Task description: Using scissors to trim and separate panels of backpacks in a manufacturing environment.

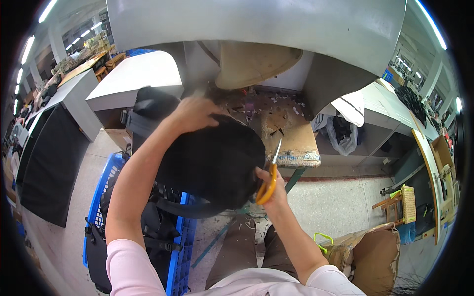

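A black fabric bag (212, 160), seemingly a backpack with grey-black straps, is held up in front of me and partly smeared by motion. My left hand (195, 113) lies over its upper left part; the fingers are blurred, so their grip is unclear. At the bag's right edge, my right hand (277, 190) is closed around orange-handled scissors (268, 185), whose blade points up and away. The thumb of that hand also touches the bag's edge.
Behind the bag stands a worn worktop (291, 143) strewn with scraps, beneath a grey metal hood (256, 22). A blue crate (180, 246) with black bags is at lower left. An open cardboard box (377, 261) stands at lower right. White tables flank the hood.
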`<state>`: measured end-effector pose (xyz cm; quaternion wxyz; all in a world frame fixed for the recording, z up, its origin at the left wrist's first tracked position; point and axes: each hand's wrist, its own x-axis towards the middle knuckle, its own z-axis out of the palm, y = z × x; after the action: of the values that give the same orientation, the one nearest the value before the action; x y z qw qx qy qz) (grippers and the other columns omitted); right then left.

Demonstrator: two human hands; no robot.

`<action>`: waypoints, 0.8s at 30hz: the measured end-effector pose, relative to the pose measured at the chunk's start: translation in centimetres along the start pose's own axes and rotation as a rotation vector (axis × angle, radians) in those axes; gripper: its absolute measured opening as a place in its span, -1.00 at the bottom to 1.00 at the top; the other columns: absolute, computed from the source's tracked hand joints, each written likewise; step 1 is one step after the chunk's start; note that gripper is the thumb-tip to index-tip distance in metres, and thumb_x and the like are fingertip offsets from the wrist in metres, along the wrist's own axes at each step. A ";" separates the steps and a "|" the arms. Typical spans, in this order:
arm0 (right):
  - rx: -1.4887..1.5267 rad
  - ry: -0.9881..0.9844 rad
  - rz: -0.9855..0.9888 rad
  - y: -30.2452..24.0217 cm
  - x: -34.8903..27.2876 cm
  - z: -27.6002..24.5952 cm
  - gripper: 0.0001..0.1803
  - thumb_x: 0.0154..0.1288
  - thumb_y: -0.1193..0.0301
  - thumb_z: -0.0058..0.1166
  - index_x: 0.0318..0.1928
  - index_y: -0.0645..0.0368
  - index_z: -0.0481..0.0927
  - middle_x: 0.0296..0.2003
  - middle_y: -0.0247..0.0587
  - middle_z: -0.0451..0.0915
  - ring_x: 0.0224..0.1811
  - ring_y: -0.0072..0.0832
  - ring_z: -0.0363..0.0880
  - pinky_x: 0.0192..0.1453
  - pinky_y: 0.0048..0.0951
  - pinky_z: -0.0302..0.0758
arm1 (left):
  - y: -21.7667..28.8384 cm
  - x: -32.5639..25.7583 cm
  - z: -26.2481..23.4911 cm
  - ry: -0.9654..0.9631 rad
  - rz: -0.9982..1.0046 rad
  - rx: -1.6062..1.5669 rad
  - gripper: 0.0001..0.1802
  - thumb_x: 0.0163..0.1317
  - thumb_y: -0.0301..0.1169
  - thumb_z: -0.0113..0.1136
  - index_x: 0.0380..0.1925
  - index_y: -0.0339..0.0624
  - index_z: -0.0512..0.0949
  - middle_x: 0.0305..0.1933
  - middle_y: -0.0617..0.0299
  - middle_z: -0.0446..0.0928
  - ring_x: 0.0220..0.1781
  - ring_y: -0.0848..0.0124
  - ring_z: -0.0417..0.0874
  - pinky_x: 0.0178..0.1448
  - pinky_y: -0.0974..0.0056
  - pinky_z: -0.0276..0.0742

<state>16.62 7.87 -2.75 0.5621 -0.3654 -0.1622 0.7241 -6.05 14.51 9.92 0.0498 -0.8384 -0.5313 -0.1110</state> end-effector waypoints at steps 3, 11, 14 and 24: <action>-0.161 0.009 -0.045 -1.2 -2.6 -3.8 -0.59 -0.05 0.70 0.10 -0.14 0.15 0.38 -0.49 -0.35 0.43 -0.48 -0.55 0.49 -0.36 -0.61 0.46 | 2.4 -2.6 2.4 -0.084 0.036 -0.308 -0.64 -0.10 -0.33 0.25 -0.24 -0.21 0.55 -0.41 -0.04 0.53 -0.30 0.07 0.54 -0.23 0.17 0.41; -0.371 0.028 0.085 -2.9 -8.7 -12.9 -0.47 -0.22 0.77 0.11 -0.12 0.21 0.41 -0.41 -0.35 0.44 -0.41 -0.58 0.49 -0.29 -0.64 0.44 | 8.2 -11.2 11.9 -0.445 -0.134 -0.928 -0.58 -0.12 -0.40 0.28 -0.20 -0.34 0.50 -0.32 0.06 0.58 -0.30 0.41 0.56 -0.16 0.33 0.43; -0.350 0.055 0.134 -2.6 -10.3 -13.6 -0.47 -0.25 0.77 0.10 -0.12 0.22 0.41 -0.33 -0.29 0.47 -0.34 -0.54 0.51 -0.21 -0.60 0.47 | 7.0 -14.0 13.8 -0.371 -0.038 -0.878 -0.54 -0.22 -0.26 0.25 -0.24 -0.24 0.52 -0.34 -0.04 0.53 -0.26 0.08 0.53 -0.15 0.21 0.42; -0.267 -0.033 0.151 -2.8 -12.2 -13.8 -0.46 -0.24 0.76 0.08 -0.11 0.22 0.38 -0.27 -0.27 0.49 -0.26 -0.51 0.52 -0.12 -0.57 0.47 | 4.0 -24.6 17.9 0.087 -0.914 -1.598 -0.60 -0.28 -0.46 0.32 -0.30 -0.26 0.53 -0.40 0.35 0.52 -0.38 0.56 0.49 -0.26 0.47 0.39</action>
<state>29.63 -5.05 -6.15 0.4496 -0.4361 -0.2385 0.7421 -10.18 -5.29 -13.24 -0.5729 -0.3274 -0.5737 -0.4853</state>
